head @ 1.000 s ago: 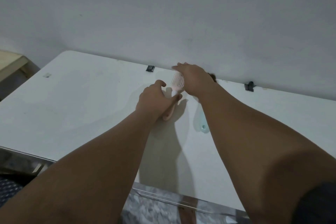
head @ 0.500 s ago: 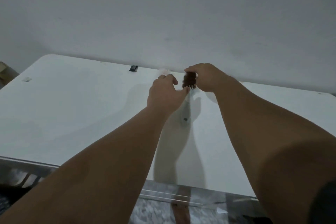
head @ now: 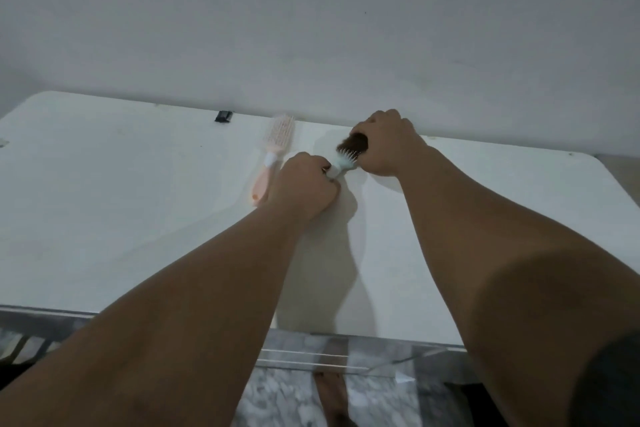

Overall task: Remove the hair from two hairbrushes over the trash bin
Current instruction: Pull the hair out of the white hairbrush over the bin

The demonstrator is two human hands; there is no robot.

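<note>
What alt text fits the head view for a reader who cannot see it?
Two bare hands hold a pale blue hairbrush over a white table: the left hand grips its handle, the right hand grips a clump of brown hair on its bristles. A pink hairbrush lies flat on the table just left of them.

White table (head: 138, 218) against grey wall (head: 311, 28)

We see a dim, greyish picture: soft shadows lie on the table (head: 121, 218), the floor (head: 294, 392) looks blurred.
</note>
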